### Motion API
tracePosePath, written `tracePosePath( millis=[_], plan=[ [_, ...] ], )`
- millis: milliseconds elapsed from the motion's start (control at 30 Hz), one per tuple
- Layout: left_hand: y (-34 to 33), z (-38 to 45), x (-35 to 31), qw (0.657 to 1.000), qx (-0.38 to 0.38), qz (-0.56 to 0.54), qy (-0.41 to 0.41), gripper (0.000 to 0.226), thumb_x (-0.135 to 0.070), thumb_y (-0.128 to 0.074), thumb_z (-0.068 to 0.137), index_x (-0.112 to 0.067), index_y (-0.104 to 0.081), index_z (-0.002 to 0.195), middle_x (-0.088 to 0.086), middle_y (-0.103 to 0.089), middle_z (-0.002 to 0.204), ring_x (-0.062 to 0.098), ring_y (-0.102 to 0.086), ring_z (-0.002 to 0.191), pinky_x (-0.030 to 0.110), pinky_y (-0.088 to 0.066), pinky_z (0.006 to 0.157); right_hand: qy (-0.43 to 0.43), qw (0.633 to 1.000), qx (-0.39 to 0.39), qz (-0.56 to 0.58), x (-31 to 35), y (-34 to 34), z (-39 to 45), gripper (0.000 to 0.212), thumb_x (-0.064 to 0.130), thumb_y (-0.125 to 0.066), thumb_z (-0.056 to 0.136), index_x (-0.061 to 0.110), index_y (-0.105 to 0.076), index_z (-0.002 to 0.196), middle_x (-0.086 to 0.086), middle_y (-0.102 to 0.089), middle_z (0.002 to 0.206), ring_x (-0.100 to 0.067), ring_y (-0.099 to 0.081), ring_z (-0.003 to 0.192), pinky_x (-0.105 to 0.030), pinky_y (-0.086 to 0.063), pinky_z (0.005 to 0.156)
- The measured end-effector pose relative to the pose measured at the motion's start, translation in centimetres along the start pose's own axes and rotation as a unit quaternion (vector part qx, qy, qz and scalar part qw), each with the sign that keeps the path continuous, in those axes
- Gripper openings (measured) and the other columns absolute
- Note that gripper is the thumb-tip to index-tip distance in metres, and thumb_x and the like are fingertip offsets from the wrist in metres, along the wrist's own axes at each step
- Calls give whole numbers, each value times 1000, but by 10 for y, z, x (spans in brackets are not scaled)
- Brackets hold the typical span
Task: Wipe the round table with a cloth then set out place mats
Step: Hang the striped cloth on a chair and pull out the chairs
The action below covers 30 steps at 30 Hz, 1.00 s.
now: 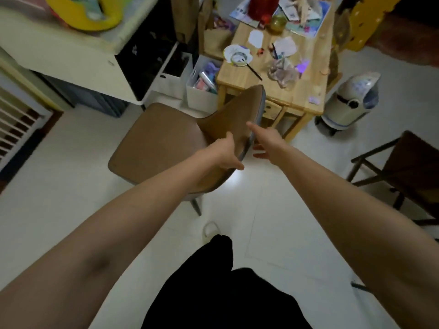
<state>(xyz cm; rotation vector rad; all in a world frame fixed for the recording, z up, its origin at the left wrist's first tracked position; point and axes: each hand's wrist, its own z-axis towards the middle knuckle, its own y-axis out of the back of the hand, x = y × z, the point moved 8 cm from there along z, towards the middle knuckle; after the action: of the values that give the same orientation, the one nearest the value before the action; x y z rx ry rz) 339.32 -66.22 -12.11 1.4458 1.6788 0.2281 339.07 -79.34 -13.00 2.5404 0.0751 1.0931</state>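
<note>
A brown padded chair (156,141) stands on the white tiled floor in front of me. My left hand (226,154) grips the top edge of its curved backrest (237,112), thumb on the inner face. My right hand (263,141) hovers at the other side of the backrest edge with fingers spread and holds nothing. No round table, cloth or place mat shows in the head view.
A small wooden table (240,77) cluttered with papers, tape and toys stands just beyond the chair. A white storage bin (202,89) and a shelf unit (147,65) lie left of it. A white robot-shaped device (349,103) and a dark chair (411,167) stand at right.
</note>
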Motion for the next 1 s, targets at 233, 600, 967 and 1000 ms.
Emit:
tracePosePath(
  millis=[233,600,967,1000],
  plan=[
    [4,34,-25,997,24,5,79,17,-18,-64,86,-5,-57,95,8,-59,92,22,-59,76,29,-48,61,-52,998,32,-5,33,6,77,35,33,-68,87,15,-48,109,-8,-58,99,-23,-59,81,-38,-55,78],
    [9,30,-20,938,-63,-49,336,14,-5,-56,88,-7,-58,102,8,-55,90,26,-56,87,34,-47,74,-104,958,268,6,30,-35,108,33,10,-54,91,6,-47,123,-18,-55,114,-36,-56,100,-52,-55,72],
    [-14,20,-65,886,-99,-53,450,24,1,-49,92,-1,-60,113,16,-61,118,29,-59,107,30,-42,73,-111,940,322,-29,15,-11,113,52,1,-53,84,12,-40,133,-20,-53,125,-42,-57,104,-60,-56,71],
    [-16,12,-66,880,-103,-58,460,23,1,-48,92,-1,-60,112,16,-61,117,29,-59,106,30,-42,73,-108,939,325,-29,13,-9,105,52,1,-54,84,13,-40,133,-20,-54,124,-42,-57,103,-61,-55,73]
  ],
)
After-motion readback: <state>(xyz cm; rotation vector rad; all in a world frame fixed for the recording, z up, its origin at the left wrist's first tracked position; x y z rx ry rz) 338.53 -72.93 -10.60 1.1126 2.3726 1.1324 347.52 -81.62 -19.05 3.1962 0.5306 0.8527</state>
